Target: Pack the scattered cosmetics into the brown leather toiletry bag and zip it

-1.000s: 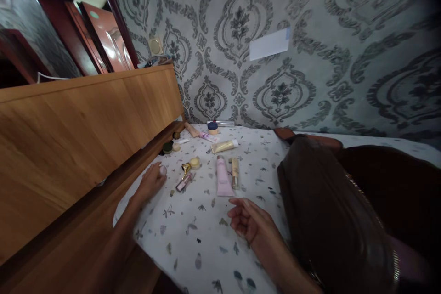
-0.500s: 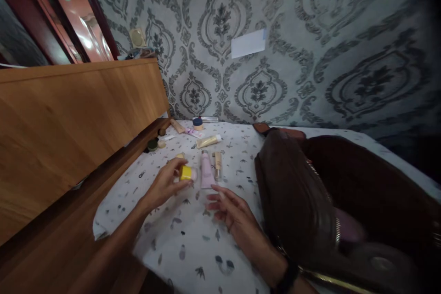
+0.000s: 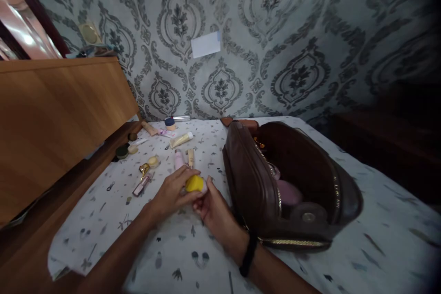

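A small container with a yellow part and a pale end (image 3: pixel 195 183) is held between my two hands above the bed sheet. My left hand (image 3: pixel 168 195) has its thumb and fingers closed round the yellow part. At the pale end, the thumb and curled fingers of my right hand (image 3: pixel 215 211) press against the container. Just beyond it lie a pink tube (image 3: pixel 178 160) and a slim beige container (image 3: pixel 191 157), both partly covered by my fingers. Left of my left hand lie a pinkish clear tube (image 3: pixel 141 186), a gold-coloured item (image 3: pixel 144 169) and a small pale yellow round item (image 3: pixel 153 161).
An unzipped brown bag (image 3: pixel 248 179) stands on the right, with pink items inside. Farther back are a cream tube (image 3: pixel 181 140), a dark-lidded jar (image 3: pixel 170 123) and several other cosmetics. A wooden panel (image 3: pixel 69 105) borders the left, and a patterned wall (image 3: pixel 234 73) the back.
My hands have come together, and my right hand now grips the container's pale end. The view has turned right, showing more of the bag's inside.
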A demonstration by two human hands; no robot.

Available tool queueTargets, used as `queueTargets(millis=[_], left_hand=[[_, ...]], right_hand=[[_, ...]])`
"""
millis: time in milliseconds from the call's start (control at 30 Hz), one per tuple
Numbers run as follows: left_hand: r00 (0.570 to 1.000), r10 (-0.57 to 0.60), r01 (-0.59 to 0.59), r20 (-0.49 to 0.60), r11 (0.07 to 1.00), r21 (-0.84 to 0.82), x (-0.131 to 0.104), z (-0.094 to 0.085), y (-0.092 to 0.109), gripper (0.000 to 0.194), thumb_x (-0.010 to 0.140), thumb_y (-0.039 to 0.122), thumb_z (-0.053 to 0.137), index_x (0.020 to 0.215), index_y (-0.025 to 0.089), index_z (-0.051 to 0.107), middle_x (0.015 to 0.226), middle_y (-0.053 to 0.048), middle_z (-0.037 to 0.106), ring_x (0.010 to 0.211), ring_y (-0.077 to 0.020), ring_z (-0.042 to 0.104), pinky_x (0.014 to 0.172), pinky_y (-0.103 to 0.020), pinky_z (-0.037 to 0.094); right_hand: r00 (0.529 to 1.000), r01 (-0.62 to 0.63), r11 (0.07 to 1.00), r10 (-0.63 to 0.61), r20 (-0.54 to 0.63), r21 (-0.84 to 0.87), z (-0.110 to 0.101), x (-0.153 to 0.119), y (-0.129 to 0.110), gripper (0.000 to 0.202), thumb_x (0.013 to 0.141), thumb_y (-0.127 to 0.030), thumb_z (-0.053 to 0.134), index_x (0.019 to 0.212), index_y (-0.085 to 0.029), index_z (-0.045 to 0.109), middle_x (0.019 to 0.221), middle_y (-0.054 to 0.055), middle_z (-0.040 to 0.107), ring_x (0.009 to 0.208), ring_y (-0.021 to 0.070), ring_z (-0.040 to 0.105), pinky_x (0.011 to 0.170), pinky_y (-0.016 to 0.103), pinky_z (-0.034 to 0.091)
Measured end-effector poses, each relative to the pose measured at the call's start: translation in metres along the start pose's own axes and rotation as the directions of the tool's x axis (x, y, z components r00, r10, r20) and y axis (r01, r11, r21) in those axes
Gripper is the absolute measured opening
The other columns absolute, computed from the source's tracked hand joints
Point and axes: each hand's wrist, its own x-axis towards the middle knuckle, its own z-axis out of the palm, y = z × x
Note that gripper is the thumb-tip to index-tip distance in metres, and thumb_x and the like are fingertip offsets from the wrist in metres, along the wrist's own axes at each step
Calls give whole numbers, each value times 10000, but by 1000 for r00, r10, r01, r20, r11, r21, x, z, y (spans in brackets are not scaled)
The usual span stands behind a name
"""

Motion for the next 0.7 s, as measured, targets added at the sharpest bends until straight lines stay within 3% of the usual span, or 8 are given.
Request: queueTargets(millis=[167, 300, 467, 700], left_hand=[[984, 175, -177, 28, 970, 169, -10, -1, -1, 431, 976, 442, 501, 1340, 210, 509, 1120, -112, 662, 1020, -242, 643, 862, -337, 522], [948, 314, -291, -50, 920, 262, -13, 2, 0, 423, 967, 404, 521, 1327, 187, 476, 1049, -105, 684, 935, -227, 669, 790, -327, 544], [939, 330, -284, -100, 905, 316, -14, 9, 8, 360, 982, 418, 480, 1242, 169, 483, 943, -84, 685, 809, -199, 682, 681, -294, 549], [936, 333, -273, -114, 891, 362, -17, 11, 11, 338, 994, 417, 448, 1214, 163, 485, 914, -83, 687, 760, -194, 685, 664, -280, 555]], right_hand=[[1000, 16, 994, -19, -25, -112, 1, -3, 1, 578, 787, -761, 583, 677, -196, 536, 451, -64, 461, 377, 68, 348, 379, 194, 191], [992, 119, 959, -124, -3, -258, 4, -11, 1, 639, 723, -837, 547, 628, -211, 460, 440, -85, 392, 377, 58, 284, 387, 196, 165], [978, 194, 920, -209, -8, -341, 5, -15, 1, 631, 656, -843, 585, 677, -227, 448, 465, -107, 344, 376, 61, 266, 376, 200, 167], [978, 199, 911, -210, 8, -361, -1, -15, 5, 576, 768, -799, 509, 706, -232, 432, 501, -95, 340, 403, 69, 265, 383, 207, 160]])
